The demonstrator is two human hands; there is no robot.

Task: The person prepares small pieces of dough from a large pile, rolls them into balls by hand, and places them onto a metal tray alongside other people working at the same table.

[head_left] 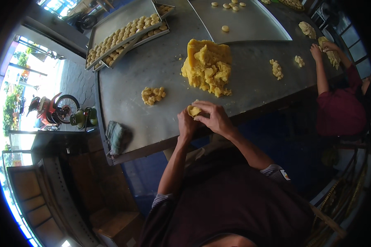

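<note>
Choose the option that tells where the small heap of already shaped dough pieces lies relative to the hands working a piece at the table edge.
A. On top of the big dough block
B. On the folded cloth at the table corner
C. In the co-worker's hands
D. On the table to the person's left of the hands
D: the small heap of shaped dough pieces lies on the bare metal table, left of the left hand and right hand, which hold a dough piece.

No packages, signs or screens show. One small label [285,175], white with a dark and orange mark, sits on the sleeve, below and right of the right grip [213,118].
</note>
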